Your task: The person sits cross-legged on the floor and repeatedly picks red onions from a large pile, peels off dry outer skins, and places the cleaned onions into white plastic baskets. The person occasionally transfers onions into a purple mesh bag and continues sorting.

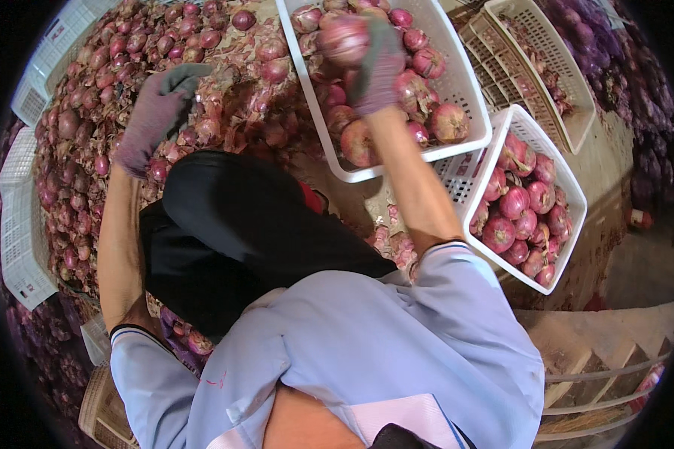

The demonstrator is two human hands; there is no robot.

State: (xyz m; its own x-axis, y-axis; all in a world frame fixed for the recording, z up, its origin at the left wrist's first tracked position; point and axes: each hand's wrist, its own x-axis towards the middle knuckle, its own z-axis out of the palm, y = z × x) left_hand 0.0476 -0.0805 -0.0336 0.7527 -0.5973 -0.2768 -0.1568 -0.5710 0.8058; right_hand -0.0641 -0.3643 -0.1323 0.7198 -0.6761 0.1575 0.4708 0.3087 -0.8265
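Observation:
My right hand (379,67), in a grey and purple work glove, is over a white plastic crate (309,95) of red onions. A large red onion (344,40) is at its fingers, blurred by motion. My left hand (160,112), gloved alike, hovers above a wide heap of red onions (84,134) and loose skins; its fingers are partly curled, and its palm side is hidden, so I cannot tell whether it holds anything. A smaller white crate (575,224), full of large red onions (515,202), stands to the right of the first one.
Beige crates (581,118) holding onion skins stand at the upper right, beside purple mesh sacks (584,33). White crates (19,241) line the left edge of the heap. A wooden slatted pallet (601,359) lies at the lower right. Loose skins litter the floor near my knees.

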